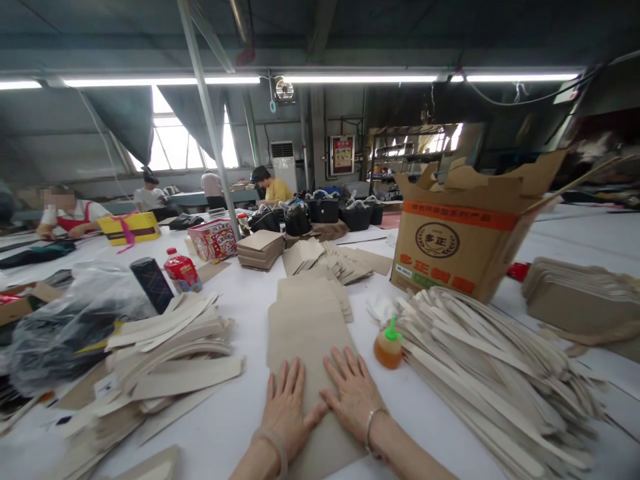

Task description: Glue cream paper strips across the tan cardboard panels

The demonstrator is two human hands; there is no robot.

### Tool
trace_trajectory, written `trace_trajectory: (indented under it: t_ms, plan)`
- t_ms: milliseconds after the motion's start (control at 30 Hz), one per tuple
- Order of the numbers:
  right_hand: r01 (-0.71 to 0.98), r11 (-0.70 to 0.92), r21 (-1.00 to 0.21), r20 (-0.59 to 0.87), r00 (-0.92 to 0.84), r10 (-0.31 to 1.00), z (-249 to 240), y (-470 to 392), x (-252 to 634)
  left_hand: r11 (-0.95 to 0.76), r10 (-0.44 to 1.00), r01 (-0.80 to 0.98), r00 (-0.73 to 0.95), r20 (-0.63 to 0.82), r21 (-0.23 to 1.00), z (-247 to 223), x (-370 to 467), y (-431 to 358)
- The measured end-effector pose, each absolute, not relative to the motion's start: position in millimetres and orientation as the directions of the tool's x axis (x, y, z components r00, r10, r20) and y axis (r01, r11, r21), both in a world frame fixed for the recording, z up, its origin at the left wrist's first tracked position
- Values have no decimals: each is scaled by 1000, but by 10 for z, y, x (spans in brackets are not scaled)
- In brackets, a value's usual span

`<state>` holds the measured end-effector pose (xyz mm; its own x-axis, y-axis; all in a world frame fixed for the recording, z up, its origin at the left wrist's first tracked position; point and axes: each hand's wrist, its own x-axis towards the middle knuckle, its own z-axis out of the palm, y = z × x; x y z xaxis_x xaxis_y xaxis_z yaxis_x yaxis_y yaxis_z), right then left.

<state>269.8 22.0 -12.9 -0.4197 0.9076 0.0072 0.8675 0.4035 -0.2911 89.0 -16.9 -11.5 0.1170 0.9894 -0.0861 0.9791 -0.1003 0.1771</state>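
While the left hand (287, 410) and right hand (354, 398) lie spread on the cardboard sheet (311, 333), white surface (254, 327) flanks both its edges.

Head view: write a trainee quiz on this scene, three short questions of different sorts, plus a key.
1. What colour is the tip of the round bottle?
2. True or false: the left hand is gripping the round bottle.
3. Fill in: in the picture, the round bottle appears between the right hand and the ____.

Key:
1. Green.
2. False; it lies over the board.
3. Pile of pale strips.
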Motion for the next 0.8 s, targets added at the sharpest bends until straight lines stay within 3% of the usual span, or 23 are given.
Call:
trace_trajectory:
  t_ms: [367, 567, 800]
  plan:
    - [853, 384, -354, -57, -430, 901, -90, -636, 3031, -189, 947, 932, 256, -195, 308, -82, 1015, -1002]
    - [802, 437, -407, -74, -506, 859, -10, -854, 3241, -159, 928, 943, 243, -283, 292, -20, 1155, -1312]
    - [760, 491, -425, -68, -568, 820, 25, -951, 3397, -170, 932, 948, 244, -269, 271, -144, 1164, -1456]
